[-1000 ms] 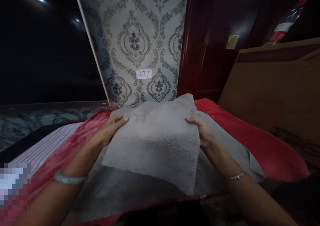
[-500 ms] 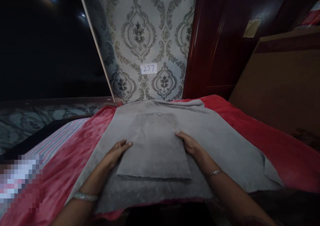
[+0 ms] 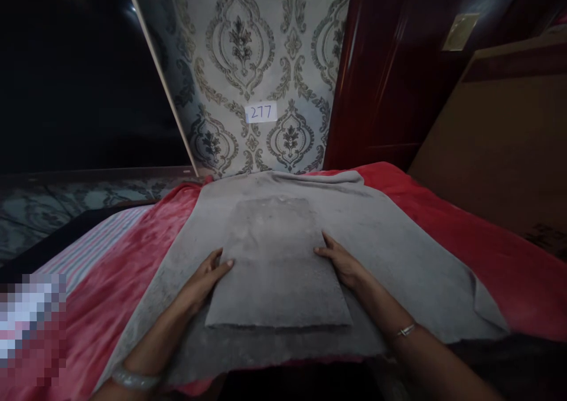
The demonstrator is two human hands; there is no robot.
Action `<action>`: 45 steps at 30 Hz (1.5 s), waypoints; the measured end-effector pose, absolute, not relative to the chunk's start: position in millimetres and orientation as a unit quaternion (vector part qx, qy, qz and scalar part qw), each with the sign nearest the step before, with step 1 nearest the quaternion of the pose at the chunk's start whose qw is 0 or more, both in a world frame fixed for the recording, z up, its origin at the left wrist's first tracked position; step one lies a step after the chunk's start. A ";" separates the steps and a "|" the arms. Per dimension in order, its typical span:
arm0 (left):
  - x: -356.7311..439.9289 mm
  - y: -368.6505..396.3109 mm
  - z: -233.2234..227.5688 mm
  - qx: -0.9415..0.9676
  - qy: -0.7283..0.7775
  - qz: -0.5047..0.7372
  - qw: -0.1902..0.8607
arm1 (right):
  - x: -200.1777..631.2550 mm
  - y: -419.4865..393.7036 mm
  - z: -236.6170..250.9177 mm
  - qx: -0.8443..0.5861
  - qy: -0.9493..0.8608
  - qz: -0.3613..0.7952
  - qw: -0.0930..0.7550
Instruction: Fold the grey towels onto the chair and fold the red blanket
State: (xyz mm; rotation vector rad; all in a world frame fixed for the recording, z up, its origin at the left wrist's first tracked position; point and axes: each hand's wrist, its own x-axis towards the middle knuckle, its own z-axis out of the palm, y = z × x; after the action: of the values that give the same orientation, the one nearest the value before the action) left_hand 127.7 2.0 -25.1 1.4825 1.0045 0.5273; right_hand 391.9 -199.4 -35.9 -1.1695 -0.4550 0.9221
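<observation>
A grey folded cloth [image 3: 274,283] lies flat in the middle, in a rectangle with its open edge toward me. Under it spreads a larger grey cloth [image 3: 398,271], creased at its far edge. My left hand [image 3: 208,277] rests at the folded cloth's left side, thumb on top and fingers apart along the edge. At the right side is my right hand [image 3: 339,259], its thumb touching the edge and its index finger stretched forward. Neither hand grips the cloth.
Red blankets [image 3: 460,230] show beneath the grey cloth on both sides. A striped cloth [image 3: 93,241] lies at the left. Behind are a dark screen [image 3: 88,82], patterned wallpaper with a paper label [image 3: 261,112] reading 277, and a large brown board [image 3: 500,129] at the right.
My right hand has moved slightly right, and its thumb and index finger have spread apart. My left hand has shifted a little nearer to me. The view has tilted slightly.
</observation>
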 end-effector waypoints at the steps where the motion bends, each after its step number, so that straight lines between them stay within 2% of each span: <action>1: 128.9 5.4 -24.2 0.630 0.424 0.228 0.608 | 395.1 -198.1 -38.6 -0.526 -0.200 0.417 0.714; 8: 183.6 54.9 1.7 0.601 0.440 0.234 0.624 | 434.3 -158.2 -42.5 -0.619 -0.135 0.358 0.686; 14: 232.0 92.7 14.0 0.661 0.464 0.258 0.531 | 453.9 -127.4 -37.0 -0.655 -0.163 0.312 0.669; 24: 251.2 92.4 -15.7 0.766 0.484 0.267 0.328 | 445.7 -131.0 -39.1 -0.732 -0.237 0.221 0.600; 26: 255.0 94.4 -7.1 0.783 0.479 0.259 0.301 | 443.6 -125.6 -27.7 -0.773 -0.294 0.157 0.539; 30: 272.0 87.7 7.8 0.891 0.375 0.216 0.140 | 434.8 -96.0 -7.1 -0.831 -0.469 -0.016 0.298; 33: 284.2 79.2 -2.4 0.940 0.313 0.125 0.057 | 432.5 -71.7 -10.9 -0.828 -0.522 -0.026 0.204; 38: 288.5 79.0 -30.4 0.945 0.315 0.052 0.071 | 439.5 -59.0 -35.5 -0.831 -0.532 0.042 0.159; 45: 288.7 79.7 -27.8 0.948 0.310 0.040 0.066 | 441.2 -62.5 -34.4 -0.839 -0.521 0.047 0.150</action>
State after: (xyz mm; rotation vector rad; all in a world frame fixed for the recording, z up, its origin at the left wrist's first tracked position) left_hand 288.7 79.7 -27.8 2.8584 0.9351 0.1209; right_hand 441.2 -62.5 -34.4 -2.4109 -1.4969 0.1337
